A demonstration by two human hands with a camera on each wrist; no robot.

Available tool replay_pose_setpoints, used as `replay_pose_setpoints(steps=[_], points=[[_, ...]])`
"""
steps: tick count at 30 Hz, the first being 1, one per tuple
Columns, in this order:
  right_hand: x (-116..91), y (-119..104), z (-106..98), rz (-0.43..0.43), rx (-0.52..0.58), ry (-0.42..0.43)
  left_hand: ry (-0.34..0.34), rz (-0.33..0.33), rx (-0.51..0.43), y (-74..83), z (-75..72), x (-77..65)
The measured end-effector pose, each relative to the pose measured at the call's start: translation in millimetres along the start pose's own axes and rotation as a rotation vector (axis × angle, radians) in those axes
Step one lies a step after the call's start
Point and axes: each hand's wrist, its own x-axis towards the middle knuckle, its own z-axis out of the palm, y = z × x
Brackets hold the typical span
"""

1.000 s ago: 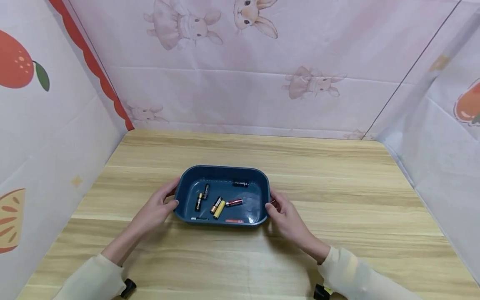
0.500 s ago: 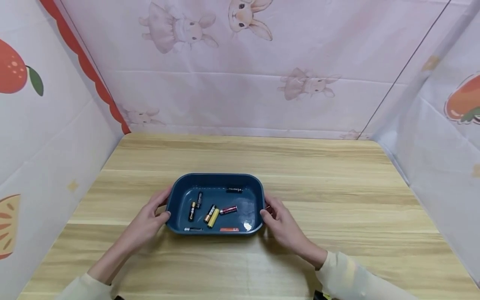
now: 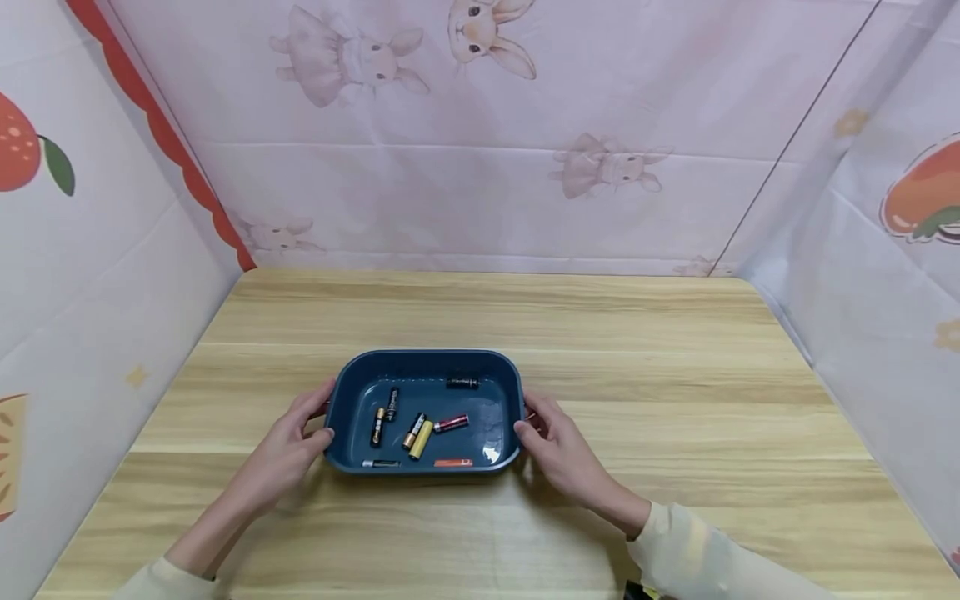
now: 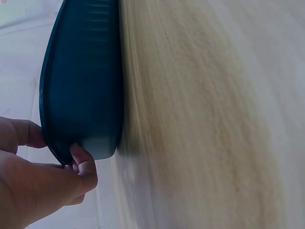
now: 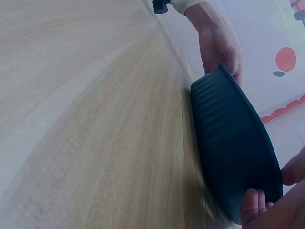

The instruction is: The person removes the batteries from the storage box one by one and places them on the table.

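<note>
A dark blue plastic storage box (image 3: pixel 423 469) with rounded corners sits at the middle of the wooden table, its base right at the tabletop in the left wrist view. My left hand (image 3: pixel 281 457) grips its left end, thumb at the rim and fingers bent underneath. The opposite end is held by my right hand (image 3: pixel 558 446) in the same way. Several loose batteries lie spread inside, among them a yellow battery (image 3: pixel 422 440), a red battery (image 3: pixel 452 422), an orange battery (image 3: pixel 453 462) and a black battery (image 3: pixel 462 382) by the far wall.
Pale wood tabletop (image 3: pixel 637 358) surrounds the box. A pink cloth backdrop (image 3: pixel 480 183) with rabbit prints stands behind the table's far edge, and white cloth sides with fruit prints close in the left and right.
The storage box has slid a little toward me with both hands still holding its ends. The head view has shifted slightly. The batteries keep their places inside.
</note>
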Motion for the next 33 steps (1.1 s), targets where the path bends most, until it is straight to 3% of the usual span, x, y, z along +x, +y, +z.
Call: replay_pose_setpoints(steps=[22,26,33], points=[[-3.4,-4.8,-2.0,0.054,0.025,-0.061,0.015,-0.019,0.054,2.0,-4.4,-6.0],[-1.6,-6.6,-3.5,0.047,0.014,-0.021,0.022,-0.034,0.051,2.3,-4.1,-6.1],[9.8,-18.9,-14.0,-0.044,-0.020,0.078,0.034,-0.064,0.029,2.2,-4.5,-5.8]])
